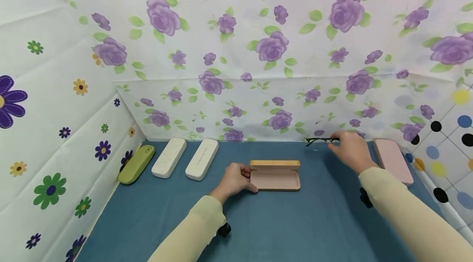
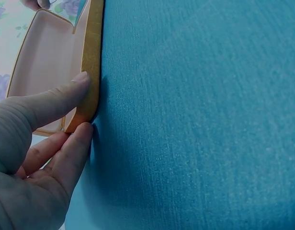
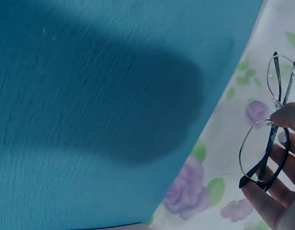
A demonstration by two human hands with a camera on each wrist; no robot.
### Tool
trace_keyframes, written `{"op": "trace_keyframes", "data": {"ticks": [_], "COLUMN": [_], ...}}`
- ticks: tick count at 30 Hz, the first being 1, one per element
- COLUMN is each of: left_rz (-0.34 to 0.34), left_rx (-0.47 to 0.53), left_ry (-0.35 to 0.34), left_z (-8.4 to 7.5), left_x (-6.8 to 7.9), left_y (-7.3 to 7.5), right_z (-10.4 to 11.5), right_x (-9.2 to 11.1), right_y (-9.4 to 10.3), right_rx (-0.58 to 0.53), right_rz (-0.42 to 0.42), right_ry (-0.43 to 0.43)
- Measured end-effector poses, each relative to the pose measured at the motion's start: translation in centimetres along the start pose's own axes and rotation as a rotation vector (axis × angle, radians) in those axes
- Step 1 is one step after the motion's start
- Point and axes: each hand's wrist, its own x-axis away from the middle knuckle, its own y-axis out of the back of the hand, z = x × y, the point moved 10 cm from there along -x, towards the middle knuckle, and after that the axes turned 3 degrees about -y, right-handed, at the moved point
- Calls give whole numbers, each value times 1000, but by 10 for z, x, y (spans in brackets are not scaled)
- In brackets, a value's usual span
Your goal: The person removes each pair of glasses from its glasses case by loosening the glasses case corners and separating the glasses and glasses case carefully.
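Observation:
An open glasses case [image 1: 275, 180], tan outside with a pale pink lining, lies on the blue table with its lid raised. My left hand [image 1: 235, 180] grips its left end; in the left wrist view the thumb [image 2: 56, 98] lies over the front rim and the fingers are against the outside. Over the table's back right part, my right hand [image 1: 352, 151] holds a pair of dark-framed eyeglasses [image 1: 320, 140]. The right wrist view shows the eyeglasses [image 3: 262, 153] pinched near the bridge, with thumb and fingers around them.
Toward the back left lie a green glasses case [image 1: 137, 164] and two white ones, one [image 1: 169, 157] beside the other [image 1: 202, 159]. A pink case [image 1: 393, 161] sits right of my right hand. Flowered cloth walls [image 1: 244, 102] border the table [image 1: 295, 229].

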Motion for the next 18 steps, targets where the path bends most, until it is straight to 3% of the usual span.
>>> {"op": "trace_keyframes", "data": {"ticks": [18], "left_rz": [2], "left_rx": [12], "left_ry": [-34], "left_z": [-3], "left_x": [2], "left_y": [0], "right_z": [-43], "right_x": [-8], "right_y": [-36], "right_rx": [24], "right_rz": [187], "right_ry": [-65]}}
